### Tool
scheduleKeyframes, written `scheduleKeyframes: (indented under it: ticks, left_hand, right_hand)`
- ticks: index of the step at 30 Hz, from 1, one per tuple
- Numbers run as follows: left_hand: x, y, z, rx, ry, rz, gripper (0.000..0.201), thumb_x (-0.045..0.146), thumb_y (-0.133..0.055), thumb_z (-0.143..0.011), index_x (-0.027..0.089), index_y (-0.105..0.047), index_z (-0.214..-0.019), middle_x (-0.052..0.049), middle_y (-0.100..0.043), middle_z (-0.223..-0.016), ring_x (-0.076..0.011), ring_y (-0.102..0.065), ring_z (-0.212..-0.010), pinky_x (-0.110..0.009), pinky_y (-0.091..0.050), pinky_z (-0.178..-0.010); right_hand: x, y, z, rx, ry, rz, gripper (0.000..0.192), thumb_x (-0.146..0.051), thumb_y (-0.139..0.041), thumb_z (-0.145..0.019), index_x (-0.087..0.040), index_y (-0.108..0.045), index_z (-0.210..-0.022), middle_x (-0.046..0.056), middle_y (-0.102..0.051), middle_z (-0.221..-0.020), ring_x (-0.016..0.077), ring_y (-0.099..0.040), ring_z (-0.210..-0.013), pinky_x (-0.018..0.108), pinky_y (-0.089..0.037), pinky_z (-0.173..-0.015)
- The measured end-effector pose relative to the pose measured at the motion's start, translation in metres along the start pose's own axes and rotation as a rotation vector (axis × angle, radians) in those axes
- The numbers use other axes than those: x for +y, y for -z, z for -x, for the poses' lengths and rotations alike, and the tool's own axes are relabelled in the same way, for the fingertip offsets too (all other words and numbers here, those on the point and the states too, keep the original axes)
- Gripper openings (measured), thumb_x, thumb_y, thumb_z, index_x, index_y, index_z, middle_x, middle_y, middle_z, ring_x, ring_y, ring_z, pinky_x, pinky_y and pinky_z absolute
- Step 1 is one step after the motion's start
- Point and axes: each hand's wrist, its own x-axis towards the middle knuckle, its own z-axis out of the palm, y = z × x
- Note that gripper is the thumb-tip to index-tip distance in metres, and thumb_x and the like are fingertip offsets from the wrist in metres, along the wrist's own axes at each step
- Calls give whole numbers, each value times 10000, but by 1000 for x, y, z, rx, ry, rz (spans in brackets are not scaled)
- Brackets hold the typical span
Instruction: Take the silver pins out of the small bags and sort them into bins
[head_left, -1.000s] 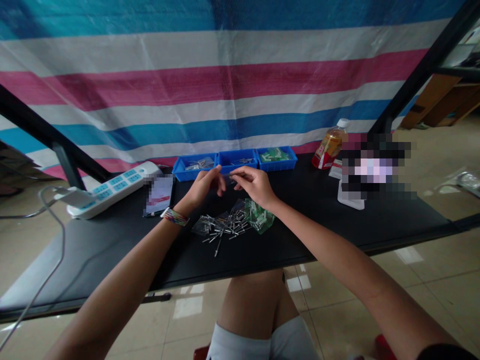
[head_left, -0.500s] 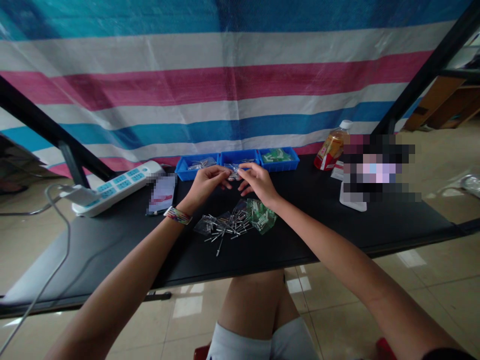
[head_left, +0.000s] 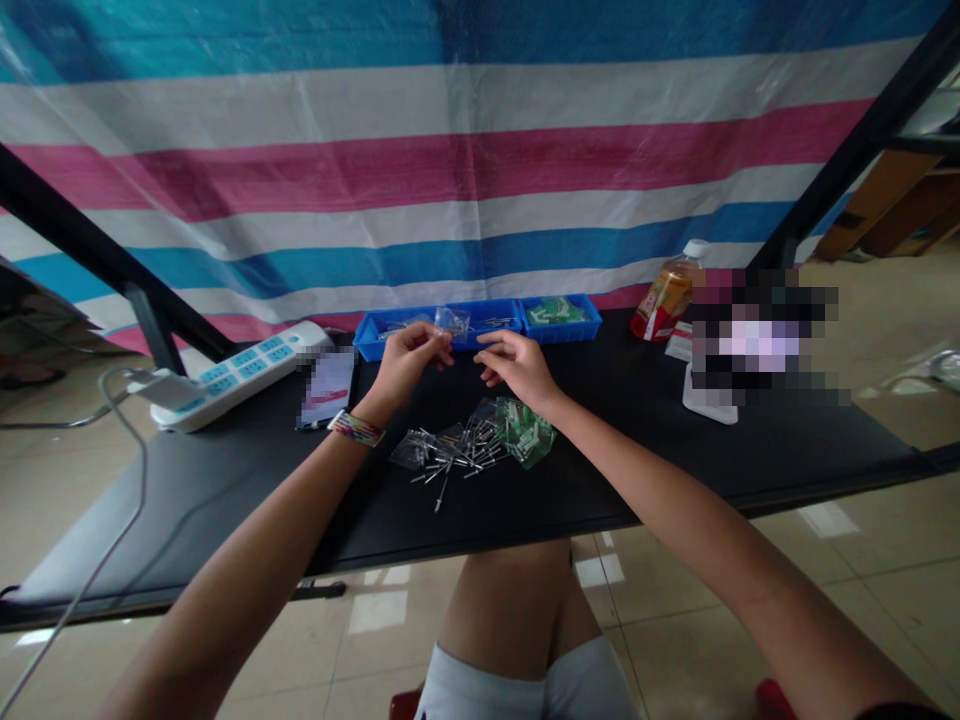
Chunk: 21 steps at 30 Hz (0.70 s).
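Note:
A small clear plastic bag (head_left: 452,321) is pinched at its lower edge by my left hand (head_left: 409,365), standing up in front of the blue bins. My right hand (head_left: 517,368) hovers just to the right of it, fingers loosely bent and apart, with nothing visible in them. Below both hands lies a loose pile of silvery pop rivets (head_left: 457,452), with clear bags mixed in. At the pile's right edge rests a green bag (head_left: 525,432) of small pale pieces. The bag's contents in my left hand are too small to make out.
Behind my hands stand a left blue bin (head_left: 367,345), a middle blue bin (head_left: 506,310) and a right blue bin (head_left: 574,330) holding green bags. A power strip (head_left: 240,375) and a phone (head_left: 328,388) lie left. A drink bottle (head_left: 667,295) stands right.
My hands have drawn apart; the right has let go of the clear bag. The bag now stands upright in my left fingers, slightly farther left.

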Motion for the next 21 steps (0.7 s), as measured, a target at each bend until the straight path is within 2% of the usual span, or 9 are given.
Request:
scheduleKeyframes:
  ticks: [4, 7, 10, 13, 15, 18, 21]
  left_hand:
    - [-5, 14, -11, 337, 81, 73, 263, 377, -832, -779, 169, -679, -825, -20, -716, -797, -129, -694, -593, -208, -490, -528]
    - [-7, 24, -17, 432, 164, 122, 261, 392, -774, -829, 156, -721, -927, -72, -772, -923, -129, -713, -606, -203, -500, -524]
    - [-8, 29, -18, 434, 217, 149, 282, 407, -665, -885, 143, -744, -944, -123, -797, -977, -151, -731, -642, -207, -502, -514]
    - [-9, 29, -18, 446, 195, 125, 249, 374, -612, -869, 159, -736, -855, -108, -785, -869, -159, -711, -633, -204, -488, -496]
    - [-11, 28, -18, 424, 137, 87, 212, 357, -617, -842, 178, -726, -819, -78, -758, -794, -151, -683, -604, -203, -481, -494]
    - [-13, 24, -15, 348, 43, -5, 193, 349, -624, -818, 184, -713, -770, -49, -712, -719, -137, -650, -559, -205, -472, -500]
    - [-12, 18, -11, 223, -31, -111, 214, 354, -617, -822, 177, -705, -740, -46, -698, -684, -139, -648, -548, -217, -476, -520]
  right_hand:
    - [-3, 3, 2, -23, 98, 288, 114, -190, -675, -859, -187, -733, -957, 16, -744, -822, 148, -694, -685, 268, -551, -631]
    - [-8, 9, 3, -173, 135, 545, 40, -154, -726, -842, -173, -743, -873, 22, -741, -811, 154, -694, -757, 269, -515, -706]
    - [-13, 17, 3, -389, 117, 809, 178, -234, -873, -772, -166, -761, -892, 20, -725, -819, 157, -659, -756, 267, -459, -691]
    - [-15, 21, 1, -520, 118, 961, 318, -274, -952, -712, -170, -780, -958, 23, -716, -870, 164, -639, -796, 262, -428, -696]
    - [-13, 21, 1, -514, 121, 985, 301, -254, -936, -745, -169, -782, -989, 26, -710, -889, 162, -634, -808, 259, -428, -715]
    - [-6, 18, 1, -388, 147, 974, 281, -226, -900, -797, -163, -777, -1042, 41, -710, -934, 158, -634, -817, 260, -443, -743]
    - [1, 15, 1, -271, 94, 876, 315, -126, -848, -807, -166, -754, -1105, 17, -722, -882, 150, -658, -781, 247, -458, -728]
